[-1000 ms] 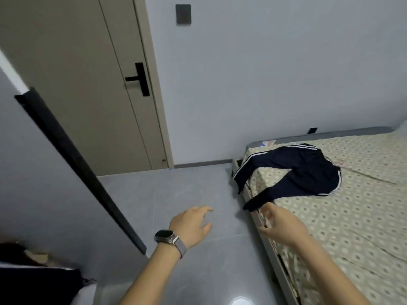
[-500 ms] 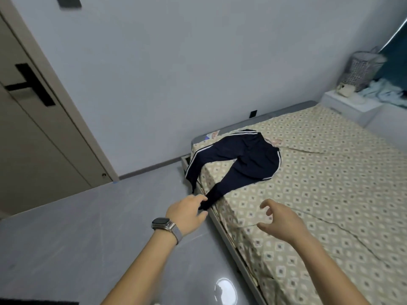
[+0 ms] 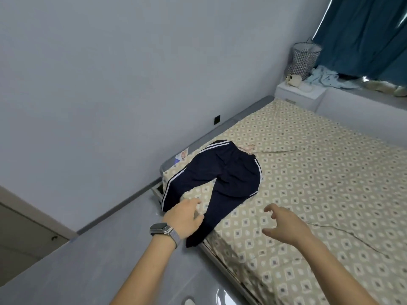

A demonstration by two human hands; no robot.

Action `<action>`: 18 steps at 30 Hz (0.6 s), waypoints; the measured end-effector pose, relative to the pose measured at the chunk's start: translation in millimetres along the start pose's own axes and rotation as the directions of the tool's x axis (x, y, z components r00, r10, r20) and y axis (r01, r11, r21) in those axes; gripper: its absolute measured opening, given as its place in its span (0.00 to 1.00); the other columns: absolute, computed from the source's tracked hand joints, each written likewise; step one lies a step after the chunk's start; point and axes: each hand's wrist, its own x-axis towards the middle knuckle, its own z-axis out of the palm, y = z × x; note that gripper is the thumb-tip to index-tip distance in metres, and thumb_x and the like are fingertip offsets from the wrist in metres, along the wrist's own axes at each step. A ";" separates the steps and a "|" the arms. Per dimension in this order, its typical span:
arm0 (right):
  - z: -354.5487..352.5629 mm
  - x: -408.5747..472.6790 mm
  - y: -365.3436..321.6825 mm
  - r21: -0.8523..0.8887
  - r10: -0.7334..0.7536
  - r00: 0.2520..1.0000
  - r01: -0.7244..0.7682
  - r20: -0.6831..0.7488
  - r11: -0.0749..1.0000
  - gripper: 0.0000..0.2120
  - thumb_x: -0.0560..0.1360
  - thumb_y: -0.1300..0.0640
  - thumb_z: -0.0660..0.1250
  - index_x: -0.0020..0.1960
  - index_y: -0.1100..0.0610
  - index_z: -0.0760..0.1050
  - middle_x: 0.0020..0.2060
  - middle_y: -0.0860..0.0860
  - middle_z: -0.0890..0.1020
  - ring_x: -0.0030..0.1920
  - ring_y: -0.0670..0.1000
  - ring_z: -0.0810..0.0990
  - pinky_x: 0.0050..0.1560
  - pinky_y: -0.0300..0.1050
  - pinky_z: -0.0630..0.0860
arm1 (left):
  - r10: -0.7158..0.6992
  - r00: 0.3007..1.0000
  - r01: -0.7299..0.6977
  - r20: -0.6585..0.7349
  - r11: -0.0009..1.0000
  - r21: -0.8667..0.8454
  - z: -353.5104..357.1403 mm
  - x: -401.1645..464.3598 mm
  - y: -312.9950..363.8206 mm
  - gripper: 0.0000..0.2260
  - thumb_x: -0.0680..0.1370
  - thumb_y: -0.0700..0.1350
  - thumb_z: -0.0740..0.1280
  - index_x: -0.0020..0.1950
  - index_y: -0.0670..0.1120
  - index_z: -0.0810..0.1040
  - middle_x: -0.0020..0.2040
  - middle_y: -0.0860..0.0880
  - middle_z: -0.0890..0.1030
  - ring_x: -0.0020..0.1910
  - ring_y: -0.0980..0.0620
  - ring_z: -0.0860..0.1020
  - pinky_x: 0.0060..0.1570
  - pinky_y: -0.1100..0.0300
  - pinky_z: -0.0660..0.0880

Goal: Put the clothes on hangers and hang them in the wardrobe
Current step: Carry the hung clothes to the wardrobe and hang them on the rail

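Observation:
Navy track pants with white side stripes lie spread on the near corner of the bed, both leg ends drooping over the bed's edge. My left hand, a watch on its wrist, hovers over the gap between the two legs with fingers relaxed and holding nothing. My right hand floats above the patterned sheet to the right of the pants, fingers spread and loosely curled, empty. No hanger and no wardrobe are in view.
Grey tiled floor runs left of the bed. A white bedside table stands at the far end with a mesh basket and small items. Blue curtains hang behind a ledge strewn with cloths. A door corner shows at far left.
The view has swung right from the door toward the bed. Both hands have moved forward to the pants; the left now sits over the trouser legs.

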 end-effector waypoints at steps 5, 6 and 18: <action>-4.0 50.5 -24.6 0.049 0.039 0.999 -0.039 -0.006 0.998 0.30 0.71 0.45 0.71 0.69 0.45 0.63 0.59 0.46 0.74 0.55 0.46 0.75 0.52 0.45 0.77 | 0.028 0.999 -0.028 0.024 1.000 0.003 -18.7 58.7 -25.2 0.19 0.77 0.51 0.62 0.68 0.53 0.68 0.57 0.50 0.74 0.49 0.50 0.77 0.49 0.50 0.77; -3.7 60.9 -27.7 0.056 0.046 0.999 -0.046 0.002 0.997 0.30 0.72 0.45 0.71 0.69 0.45 0.63 0.60 0.47 0.74 0.54 0.46 0.75 0.53 0.45 0.76 | 0.030 0.999 -0.030 0.030 1.000 -0.003 -19.0 68.9 -29.9 0.19 0.77 0.52 0.62 0.68 0.53 0.68 0.58 0.50 0.74 0.49 0.50 0.77 0.50 0.50 0.76; -6.5 218.8 -14.8 0.171 0.093 0.996 -0.091 -0.005 0.981 0.27 0.73 0.46 0.70 0.69 0.46 0.66 0.56 0.46 0.75 0.45 0.46 0.75 0.46 0.44 0.75 | 0.009 0.998 -0.005 0.058 0.998 -0.061 -11.9 213.9 -55.2 0.18 0.78 0.51 0.64 0.68 0.52 0.69 0.59 0.53 0.74 0.55 0.55 0.75 0.55 0.56 0.74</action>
